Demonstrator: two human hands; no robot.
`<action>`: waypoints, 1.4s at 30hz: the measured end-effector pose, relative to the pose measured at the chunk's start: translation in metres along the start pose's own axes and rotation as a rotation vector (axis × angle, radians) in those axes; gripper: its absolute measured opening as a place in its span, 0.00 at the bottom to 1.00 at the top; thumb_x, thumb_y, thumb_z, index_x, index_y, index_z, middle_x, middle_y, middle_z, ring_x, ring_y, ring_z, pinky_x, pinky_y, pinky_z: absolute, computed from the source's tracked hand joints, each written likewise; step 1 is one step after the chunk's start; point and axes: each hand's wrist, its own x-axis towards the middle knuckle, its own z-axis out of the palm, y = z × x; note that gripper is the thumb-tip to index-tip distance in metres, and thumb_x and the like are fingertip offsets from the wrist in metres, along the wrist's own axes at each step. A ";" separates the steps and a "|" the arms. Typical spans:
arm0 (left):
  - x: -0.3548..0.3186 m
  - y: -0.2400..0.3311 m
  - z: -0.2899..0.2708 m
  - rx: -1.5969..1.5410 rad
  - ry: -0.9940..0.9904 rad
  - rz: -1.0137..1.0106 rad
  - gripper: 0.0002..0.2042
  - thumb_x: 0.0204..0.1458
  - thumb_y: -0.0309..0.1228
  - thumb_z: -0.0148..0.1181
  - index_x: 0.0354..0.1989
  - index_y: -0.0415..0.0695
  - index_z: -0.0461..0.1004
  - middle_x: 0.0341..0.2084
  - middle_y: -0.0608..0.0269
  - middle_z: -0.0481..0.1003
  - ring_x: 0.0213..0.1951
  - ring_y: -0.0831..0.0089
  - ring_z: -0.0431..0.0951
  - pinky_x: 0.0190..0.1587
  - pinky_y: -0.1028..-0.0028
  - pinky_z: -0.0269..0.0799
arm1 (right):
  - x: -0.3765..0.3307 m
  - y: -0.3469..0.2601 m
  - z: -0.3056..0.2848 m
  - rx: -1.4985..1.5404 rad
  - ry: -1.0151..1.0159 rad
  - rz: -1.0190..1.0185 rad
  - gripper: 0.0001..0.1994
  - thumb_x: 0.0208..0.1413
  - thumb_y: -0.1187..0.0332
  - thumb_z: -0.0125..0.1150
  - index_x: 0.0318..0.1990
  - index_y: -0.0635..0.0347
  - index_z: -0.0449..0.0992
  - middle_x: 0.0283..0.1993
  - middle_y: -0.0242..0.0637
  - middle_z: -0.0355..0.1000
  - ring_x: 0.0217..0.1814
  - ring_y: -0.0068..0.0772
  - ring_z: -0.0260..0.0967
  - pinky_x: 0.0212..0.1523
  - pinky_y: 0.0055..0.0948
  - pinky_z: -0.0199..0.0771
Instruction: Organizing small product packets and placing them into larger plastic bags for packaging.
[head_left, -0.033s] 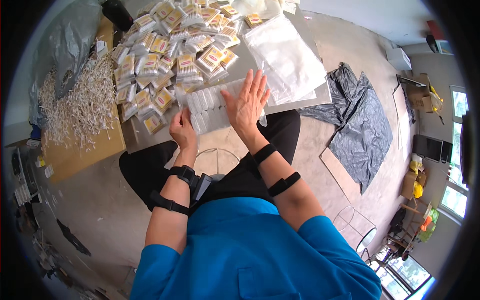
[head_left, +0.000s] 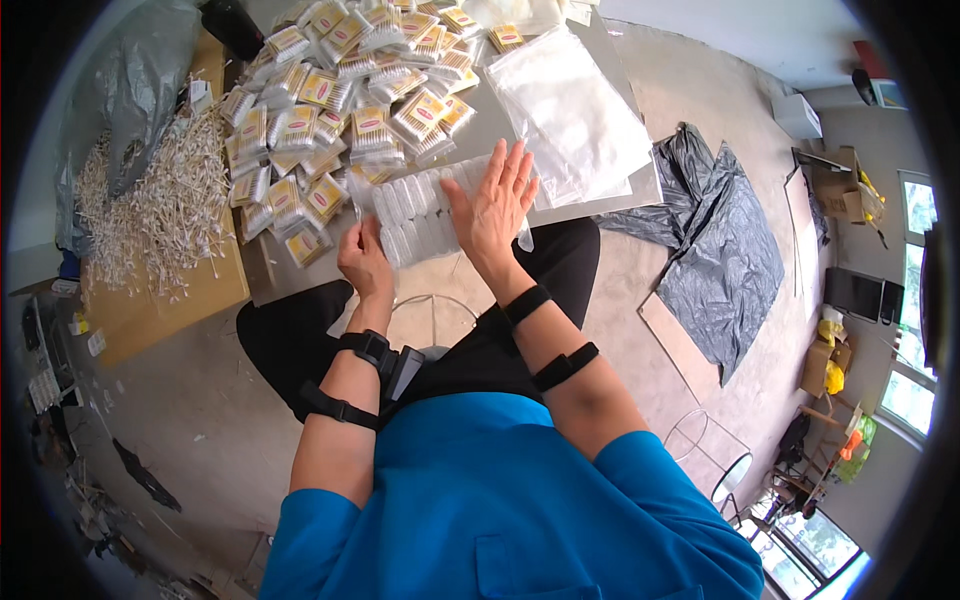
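A clear plastic bag (head_left: 412,222) lies at the near edge of the table, filled with two rows of small packs set side by side. My left hand (head_left: 366,258) has its fingers closed on the bag's left end. Flat on the bag's right part rests my right hand (head_left: 493,208), fingers stretched out and thumb apart. Beyond the bag spreads a big heap of small packets of cotton swabs (head_left: 368,130) with yellow labels. A stack of flat clear bags (head_left: 580,120) lies just past my right hand.
Loose cotton swabs (head_left: 160,200) are piled at the left on a brown board (head_left: 190,318), partly under a grey plastic sheet (head_left: 150,70). A dark bottle-like object (head_left: 232,30) stands at the far left. Dark plastic sheeting (head_left: 725,260) covers floor right of the table (head_left: 620,205).
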 end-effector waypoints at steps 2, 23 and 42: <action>0.000 -0.002 0.001 0.023 0.026 0.041 0.12 0.57 0.34 0.60 0.38 0.36 0.79 0.28 0.51 0.78 0.29 0.63 0.76 0.35 0.68 0.69 | -0.001 0.000 0.005 0.022 0.003 0.034 0.46 0.51 0.49 0.64 0.70 0.66 0.48 0.75 0.55 0.40 0.78 0.56 0.31 0.73 0.55 0.27; -0.001 -0.003 -0.004 -0.166 -0.087 -0.158 0.15 0.58 0.36 0.60 0.40 0.33 0.78 0.28 0.60 0.79 0.31 0.78 0.72 0.36 0.76 0.69 | -0.008 0.065 -0.053 0.140 -0.032 -0.365 0.37 0.56 0.61 0.61 0.69 0.65 0.51 0.74 0.54 0.44 0.77 0.53 0.39 0.73 0.50 0.38; 0.001 -0.001 -0.006 -0.167 -0.149 -0.179 0.15 0.61 0.36 0.57 0.42 0.34 0.78 0.30 0.64 0.79 0.33 0.78 0.73 0.39 0.76 0.69 | -0.070 0.065 -0.060 0.197 -0.269 -0.551 0.33 0.52 0.72 0.60 0.67 0.64 0.57 0.73 0.51 0.48 0.77 0.50 0.41 0.74 0.49 0.36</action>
